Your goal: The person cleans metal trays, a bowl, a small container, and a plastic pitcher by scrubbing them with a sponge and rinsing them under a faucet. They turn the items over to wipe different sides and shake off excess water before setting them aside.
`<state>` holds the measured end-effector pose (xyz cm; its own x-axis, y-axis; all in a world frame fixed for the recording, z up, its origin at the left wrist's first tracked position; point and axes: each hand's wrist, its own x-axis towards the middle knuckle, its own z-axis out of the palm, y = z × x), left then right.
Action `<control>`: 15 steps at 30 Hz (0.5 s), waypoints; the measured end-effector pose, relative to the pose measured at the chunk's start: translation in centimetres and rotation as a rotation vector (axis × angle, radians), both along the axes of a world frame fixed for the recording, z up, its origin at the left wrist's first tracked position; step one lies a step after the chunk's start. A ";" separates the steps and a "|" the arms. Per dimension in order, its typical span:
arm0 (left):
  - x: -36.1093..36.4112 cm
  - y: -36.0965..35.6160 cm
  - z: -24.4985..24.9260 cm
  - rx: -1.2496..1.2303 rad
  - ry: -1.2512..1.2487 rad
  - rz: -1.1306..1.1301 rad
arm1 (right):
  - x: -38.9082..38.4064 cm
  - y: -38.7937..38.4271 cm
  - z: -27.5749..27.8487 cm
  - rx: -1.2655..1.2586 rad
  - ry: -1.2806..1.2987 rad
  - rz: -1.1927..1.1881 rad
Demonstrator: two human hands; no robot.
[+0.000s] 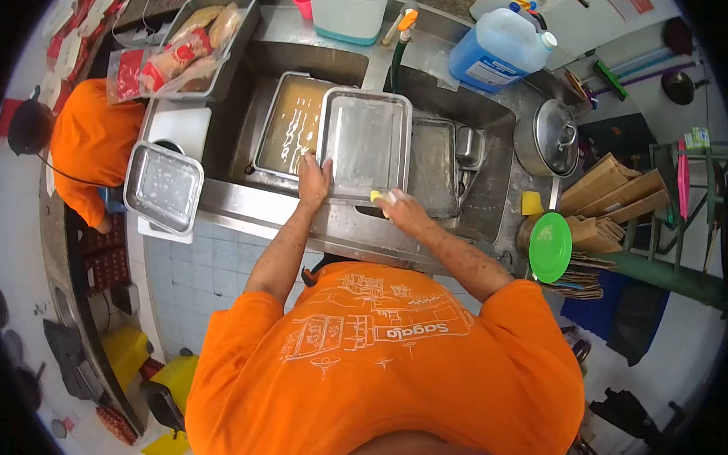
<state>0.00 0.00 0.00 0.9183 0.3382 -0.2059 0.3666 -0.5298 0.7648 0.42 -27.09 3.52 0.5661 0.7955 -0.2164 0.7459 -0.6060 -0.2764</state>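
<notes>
Left hand (313, 180) grips a tray (368, 143) at its near-left corner; right hand (402, 213) pinches a sponge (375, 196) at its near edge.

Across your orange T-shirt (391, 381), white lettering (412, 332) seems to read "Sagaja". You cannot make out the print on the blue-liquid jug's (498, 49) label (491, 74) or the red-printed plastic packaging (175, 66).
</notes>
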 end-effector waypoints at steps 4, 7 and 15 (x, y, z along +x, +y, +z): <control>-0.6 -1.0 1.6 0.056 -0.216 -0.035 | 2.6 -0.7 2.8 0.120 0.021 0.040; -0.8 -0.7 0.1 0.107 -0.303 -0.059 | 2.4 -0.3 4.7 0.095 -0.067 0.234; -3.3 -1.8 6.8 0.309 -0.283 -0.619 | 3.2 -0.1 5.5 0.198 -0.291 0.305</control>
